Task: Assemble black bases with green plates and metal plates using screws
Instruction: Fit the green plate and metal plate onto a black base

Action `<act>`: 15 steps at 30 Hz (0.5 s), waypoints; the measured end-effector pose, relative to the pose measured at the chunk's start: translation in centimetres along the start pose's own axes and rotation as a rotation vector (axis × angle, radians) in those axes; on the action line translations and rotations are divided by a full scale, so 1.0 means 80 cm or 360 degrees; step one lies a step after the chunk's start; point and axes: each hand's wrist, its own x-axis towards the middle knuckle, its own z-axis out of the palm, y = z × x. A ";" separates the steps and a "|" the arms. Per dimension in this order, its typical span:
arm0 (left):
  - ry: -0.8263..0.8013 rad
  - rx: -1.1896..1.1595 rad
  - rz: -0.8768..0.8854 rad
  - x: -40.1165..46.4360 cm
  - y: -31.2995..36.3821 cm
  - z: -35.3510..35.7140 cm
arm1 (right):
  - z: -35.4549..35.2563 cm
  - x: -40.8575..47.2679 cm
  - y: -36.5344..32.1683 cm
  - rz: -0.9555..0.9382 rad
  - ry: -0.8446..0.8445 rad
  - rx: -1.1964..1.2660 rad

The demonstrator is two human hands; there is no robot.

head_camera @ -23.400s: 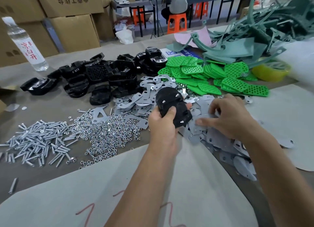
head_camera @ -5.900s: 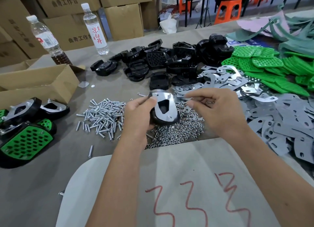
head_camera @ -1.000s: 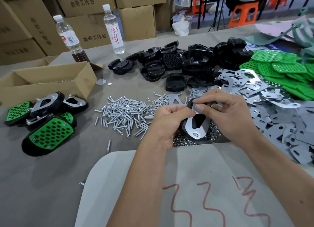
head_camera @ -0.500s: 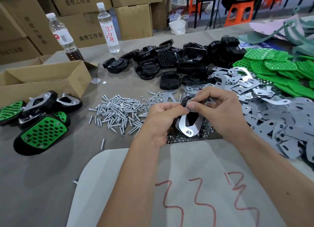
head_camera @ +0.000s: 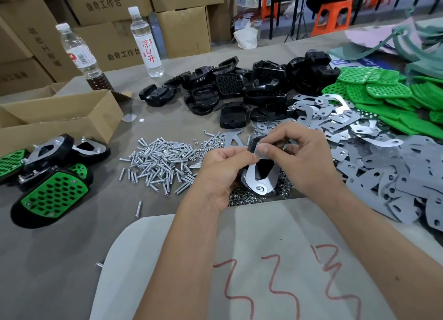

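My left hand point(head_camera: 221, 168) grips a black base with a shiny metal plate point(head_camera: 260, 179) on its upturned side, held above the heap of nuts point(head_camera: 249, 196). A nut sits on the plate's lower end. My right hand point(head_camera: 303, 159) pinches at the plate's upper end with thumb and fingers; what it pinches is hidden. Loose screws point(head_camera: 163, 162) lie left of my hands. Black bases point(head_camera: 239, 87) are piled behind, metal plates point(head_camera: 333, 121) and green plates point(head_camera: 383, 94) to the right.
Finished green-and-black assemblies point(head_camera: 51, 195) lie at the left beside an open cardboard box point(head_camera: 60, 118). Two bottles point(head_camera: 146, 41) stand at the back. Grey cut-outs point(head_camera: 407, 176) cover the right side. A white sheet with red marks point(head_camera: 263, 259) lies under my forearms.
The view has shifted slightly. Both hands keep hold of the base and plate; the right fingers have worked a little at the plate's upper end.
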 end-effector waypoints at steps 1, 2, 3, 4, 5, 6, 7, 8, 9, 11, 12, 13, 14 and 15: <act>-0.0012 -0.0010 0.0005 -0.001 0.001 0.000 | 0.000 -0.001 0.000 -0.0001 0.0013 -0.0008; -0.0017 -0.0012 0.0006 0.000 0.001 -0.001 | 0.001 -0.001 0.000 -0.0002 0.0014 -0.0012; -0.0013 -0.0011 0.0002 0.001 0.000 -0.001 | 0.001 -0.001 0.000 0.0000 0.0000 -0.0012; 0.0000 -0.0009 -0.0006 0.003 0.000 -0.002 | 0.001 0.000 0.000 0.0004 -0.0018 -0.0010; 0.0013 -0.0005 -0.0014 0.004 -0.001 -0.003 | 0.001 0.001 0.000 0.0002 -0.0027 -0.0008; 0.0021 0.0002 -0.0019 0.005 -0.001 -0.003 | 0.000 0.002 0.001 -0.0007 -0.0025 -0.0012; 0.0026 0.0011 -0.0022 0.006 -0.001 -0.004 | 0.000 0.002 0.002 -0.0015 -0.0024 -0.0018; 0.0032 0.0017 -0.0021 0.007 -0.002 -0.004 | -0.001 0.003 0.002 -0.0016 -0.0029 -0.0015; 0.0037 0.0021 -0.0019 0.006 -0.002 -0.003 | -0.001 0.003 0.002 -0.0009 -0.0040 0.0005; 0.0045 0.0025 -0.0019 0.005 -0.002 -0.002 | -0.003 0.003 0.000 0.0022 -0.0057 0.0069; 0.0046 0.0022 -0.0020 0.005 -0.002 -0.002 | -0.004 0.004 -0.001 0.0032 -0.0069 0.0085; 0.0042 0.0021 -0.0019 0.005 -0.002 -0.002 | -0.006 0.004 -0.002 0.0042 -0.0082 0.0091; 0.0037 0.0021 -0.0015 0.005 -0.001 -0.002 | -0.007 0.004 -0.002 0.0056 -0.0089 0.0092; 0.0029 0.0018 -0.0010 0.004 -0.001 -0.002 | -0.008 0.004 -0.001 0.0069 -0.0088 0.0092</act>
